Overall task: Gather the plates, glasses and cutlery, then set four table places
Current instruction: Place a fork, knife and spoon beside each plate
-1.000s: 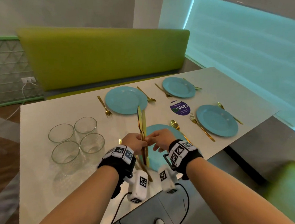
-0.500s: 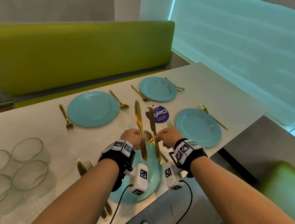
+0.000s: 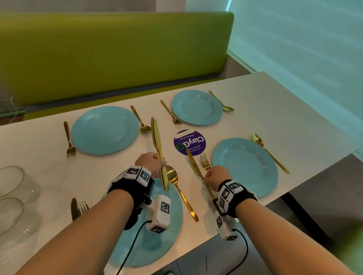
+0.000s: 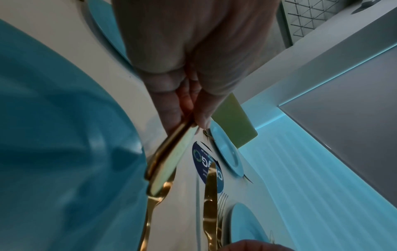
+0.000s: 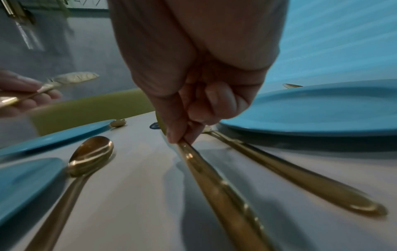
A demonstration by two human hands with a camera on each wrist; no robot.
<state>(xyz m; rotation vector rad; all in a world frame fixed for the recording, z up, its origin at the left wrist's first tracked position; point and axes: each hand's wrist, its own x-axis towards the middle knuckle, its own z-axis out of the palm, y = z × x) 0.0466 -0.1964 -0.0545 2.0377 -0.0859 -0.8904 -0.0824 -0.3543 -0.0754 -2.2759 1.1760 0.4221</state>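
The round purple sticker (image 3: 189, 142) in the middle of the white table (image 3: 272, 113) serves as the marker for everything else. Just nearer than the sticker and a little to its left, the left hand (image 3: 151, 164) is curled round two gold knives (image 3: 158, 148) held together, blades pointing up and away over the table; the left wrist view shows the thumb and fingers (image 4: 171, 108) pinching the pair. On the near side of the sticker and slightly right, the right hand (image 3: 216, 175) grips a single gold knife (image 3: 194, 166) by its handle, its tip reaching the sticker's near edge; whether that knife touches the table I cannot tell. The two hands are apart, each closed on its own cutlery. A gold fork (image 3: 204, 162) lies just right of that knife, beside a blue plate (image 3: 244, 167) with a spoon (image 3: 268, 152) on its far right side. A second spoon (image 3: 180, 193) lies between the hands, against the nearest blue plate (image 3: 163, 243), which the left forearm partly covers; a knife and fork (image 3: 78, 207) lie left of that plate. Beyond the sticker sit two more blue plates (image 3: 105, 130) (image 3: 196, 107), each flanked by a fork and a spoon. Far left of the sticker, clear glasses (image 3: 6, 194) stand grouped at the table's edge. A green bench back (image 3: 104, 52) runs behind the table.
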